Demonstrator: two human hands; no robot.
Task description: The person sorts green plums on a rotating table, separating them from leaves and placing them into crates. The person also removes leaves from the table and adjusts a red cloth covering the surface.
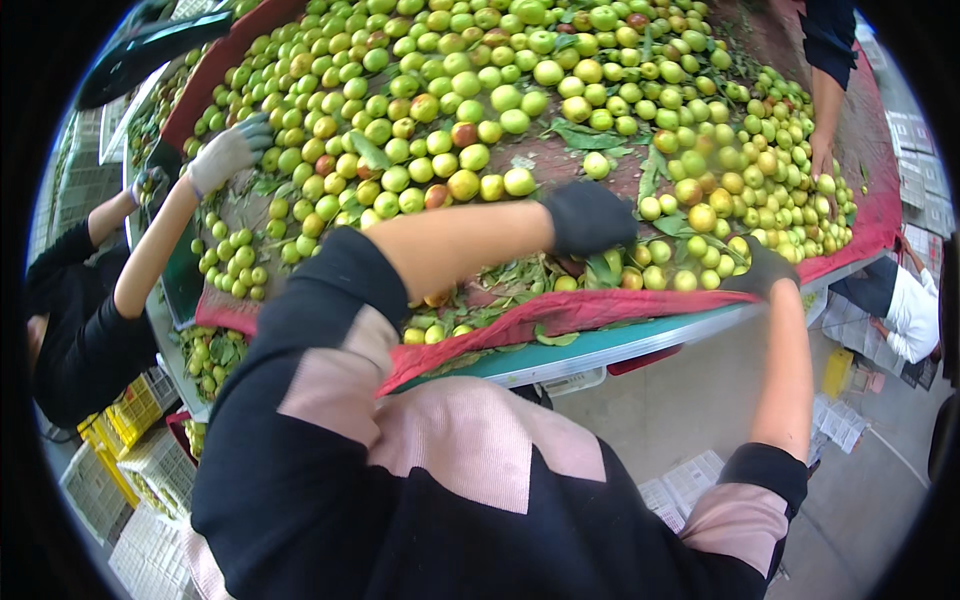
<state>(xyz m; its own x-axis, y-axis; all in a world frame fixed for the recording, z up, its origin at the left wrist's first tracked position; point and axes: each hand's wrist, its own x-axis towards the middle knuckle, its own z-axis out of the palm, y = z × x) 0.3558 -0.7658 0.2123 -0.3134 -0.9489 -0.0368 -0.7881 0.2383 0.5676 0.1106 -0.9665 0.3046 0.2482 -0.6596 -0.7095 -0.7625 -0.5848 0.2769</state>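
Observation:
Many green and yellow jujube-like fruits [472,157], some with reddish patches, lie loose among green leaves on a red cloth [570,161] over the sorting table. My left hand [592,219], in a dark glove, reaches across to the right, low over the cloth beside the fruits near the front edge. It is blurred, and its fingers are hard to make out. My right hand [763,268], also dark-gloved, is at the table's front edge against the right-hand heap [720,202]. Its fingers are turned in toward the fruits; whether it grips any cannot be told.
At left a co-worker's white-gloved hand [229,156] touches the fruits. Another person's bare hand [823,161] reaches in at upper right. The table's metal edge [600,352] runs before me. Yellow crates [127,412] and white crates [154,555] stand at lower left.

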